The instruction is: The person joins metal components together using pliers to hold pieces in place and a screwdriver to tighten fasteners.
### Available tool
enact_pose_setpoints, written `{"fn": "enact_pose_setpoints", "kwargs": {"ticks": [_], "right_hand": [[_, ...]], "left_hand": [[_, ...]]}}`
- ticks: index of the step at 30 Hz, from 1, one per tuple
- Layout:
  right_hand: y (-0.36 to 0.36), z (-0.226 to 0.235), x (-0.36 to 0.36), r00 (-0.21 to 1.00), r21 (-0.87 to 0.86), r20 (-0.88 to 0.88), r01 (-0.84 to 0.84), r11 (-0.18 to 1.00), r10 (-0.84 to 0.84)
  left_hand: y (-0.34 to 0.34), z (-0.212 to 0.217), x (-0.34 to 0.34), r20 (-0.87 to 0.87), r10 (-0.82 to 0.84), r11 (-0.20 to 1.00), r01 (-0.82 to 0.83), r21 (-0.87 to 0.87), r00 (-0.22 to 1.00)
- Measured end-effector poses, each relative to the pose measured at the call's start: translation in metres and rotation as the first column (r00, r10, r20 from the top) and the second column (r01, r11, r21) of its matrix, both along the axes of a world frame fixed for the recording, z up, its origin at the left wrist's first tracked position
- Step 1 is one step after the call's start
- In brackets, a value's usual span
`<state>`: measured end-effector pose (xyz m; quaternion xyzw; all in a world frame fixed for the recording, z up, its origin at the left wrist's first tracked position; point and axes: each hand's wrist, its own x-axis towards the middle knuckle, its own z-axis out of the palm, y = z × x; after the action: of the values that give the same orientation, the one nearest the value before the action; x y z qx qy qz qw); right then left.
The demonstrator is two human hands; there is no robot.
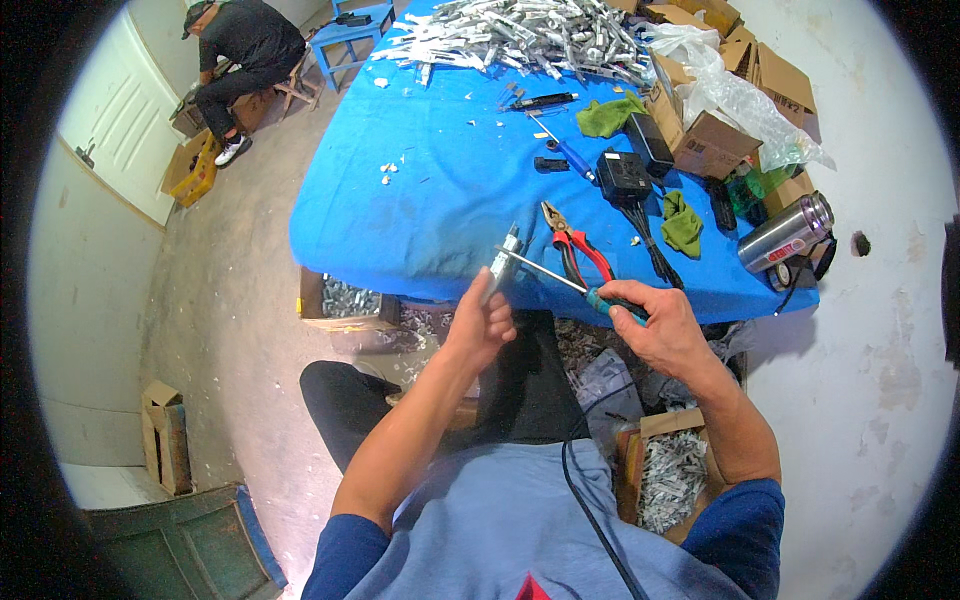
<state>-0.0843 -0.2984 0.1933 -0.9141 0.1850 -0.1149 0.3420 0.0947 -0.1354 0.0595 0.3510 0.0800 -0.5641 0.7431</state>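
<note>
— Why is the left hand (481, 325) gripping that small metal part (505, 258) at the table (440, 190) edge?
— It's steadying it while the right hand (662, 325), closed around the screwdriver (570, 284), is pressing the tip in.

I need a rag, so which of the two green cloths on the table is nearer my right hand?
The green cloth beside the red-handled pliers; the other lies farther up.

A blue table (440, 190) carries red pliers (575, 245) at its near edge; beyond the pliers, a black box (623, 175); farther still, a metal heap (520, 35); right of the pliers, a steel flask (787, 232).
</note>
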Motion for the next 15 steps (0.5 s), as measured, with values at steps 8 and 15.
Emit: {"fn": "enact_pose_setpoints", "kwargs": {"ticks": [8, 15], "right_hand": [[0.001, 0.012, -0.012, 0.999, 0.106, 0.014, 0.031, 0.994, -0.032], [0.001, 0.014, -0.024, 0.999, 0.046, 0.039, 0.007, 0.999, -0.008]], "left_hand": [[0.0, 0.01, -0.002, 0.102, -0.08, 0.99, 0.067, 0.125, 0.992], [-0.004, 0.011, -0.007, 0.169, -0.065, 0.979, 0.03, 0.201, 0.983]]}}
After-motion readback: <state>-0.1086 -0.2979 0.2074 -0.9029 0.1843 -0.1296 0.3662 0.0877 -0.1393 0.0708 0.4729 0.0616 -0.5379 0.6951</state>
